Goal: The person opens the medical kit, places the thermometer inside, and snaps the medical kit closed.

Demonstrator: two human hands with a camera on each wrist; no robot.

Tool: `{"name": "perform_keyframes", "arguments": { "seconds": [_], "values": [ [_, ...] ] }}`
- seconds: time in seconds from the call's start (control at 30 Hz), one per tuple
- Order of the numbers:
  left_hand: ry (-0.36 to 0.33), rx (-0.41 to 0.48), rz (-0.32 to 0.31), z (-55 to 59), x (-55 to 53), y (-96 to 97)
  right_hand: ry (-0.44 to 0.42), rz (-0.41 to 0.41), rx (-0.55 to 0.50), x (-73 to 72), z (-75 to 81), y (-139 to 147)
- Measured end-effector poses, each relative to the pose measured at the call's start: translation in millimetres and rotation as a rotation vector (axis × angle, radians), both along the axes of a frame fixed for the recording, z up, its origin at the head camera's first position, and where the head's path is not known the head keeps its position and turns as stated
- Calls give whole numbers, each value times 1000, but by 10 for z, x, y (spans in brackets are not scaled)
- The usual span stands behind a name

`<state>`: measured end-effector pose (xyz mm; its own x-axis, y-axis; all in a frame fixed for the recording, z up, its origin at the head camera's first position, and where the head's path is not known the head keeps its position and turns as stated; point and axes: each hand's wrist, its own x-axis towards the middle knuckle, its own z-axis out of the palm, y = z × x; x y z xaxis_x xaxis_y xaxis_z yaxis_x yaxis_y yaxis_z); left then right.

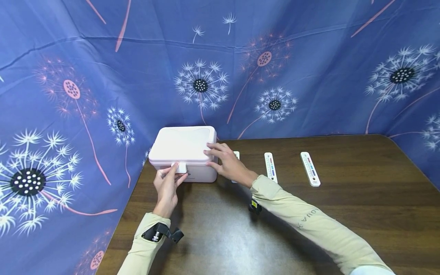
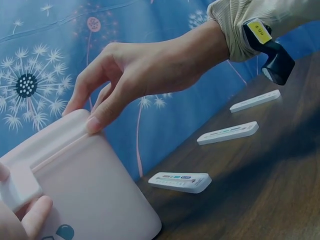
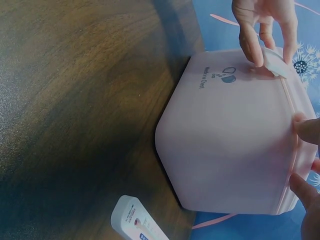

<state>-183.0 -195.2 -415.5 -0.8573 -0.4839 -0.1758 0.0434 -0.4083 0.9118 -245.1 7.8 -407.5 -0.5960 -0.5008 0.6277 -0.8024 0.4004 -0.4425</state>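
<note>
1. So, starting at the left: the left hand (image 1: 166,187) pinches the pale latch (image 1: 181,168), thumb on top and fingertips underneath. I'd keep that pinch near the middle of the tab and work it straight, since twisting could strain it. Can't tell if it's hooked.
2. Next, the pale pink box (image 1: 203,175) sits at the far left of the table (image 1: 361,198), near the cloth backdrop (image 1: 137,76), with its lid (image 1: 183,143) down.
3. Then the right hand (image 1: 231,162) rests on the lid's right edge, fingers loosely bent and spread, thumb down by the front seam. Good spot to steady from, imo; light, even pressure should stop the box skidding or the lid sitting crooked.
4. Further right, three white thermometer-looking strips lie apart in a row: one just beside the box (image 2: 180,183), a middle one (image 1: 270,168) and the rightmost (image 1: 310,169).
5. View-wise, the head camera loses most of the first strip behind the right hand, while the left wrist shows it whole. Only the right wrist gets the whole drop-shaped logo (image 3: 228,75) plus lettering on the front, but just one strip's end.
</note>
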Motion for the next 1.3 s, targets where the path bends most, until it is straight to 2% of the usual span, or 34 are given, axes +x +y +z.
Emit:
{"name": "perform_keyframes", "arguments": {
  "seconds": [0.43, 0.6, 1.07, 1.3],
  "values": [
    [-38, 35, -50, 57, -11, -6, 6, -29, -29, 27, -18, -16],
    [-60, 59, -44, 71, -12, -17, -1, -32, -23, 33, -35, -29],
    [-59, 80, -67, 100, -18, -44, 23, -34, -19, 35, -28, -23],
    [-72, 83, -64, 114, 17, -49, 17, -22, -26, 63, -8, -28]
  ]
}}
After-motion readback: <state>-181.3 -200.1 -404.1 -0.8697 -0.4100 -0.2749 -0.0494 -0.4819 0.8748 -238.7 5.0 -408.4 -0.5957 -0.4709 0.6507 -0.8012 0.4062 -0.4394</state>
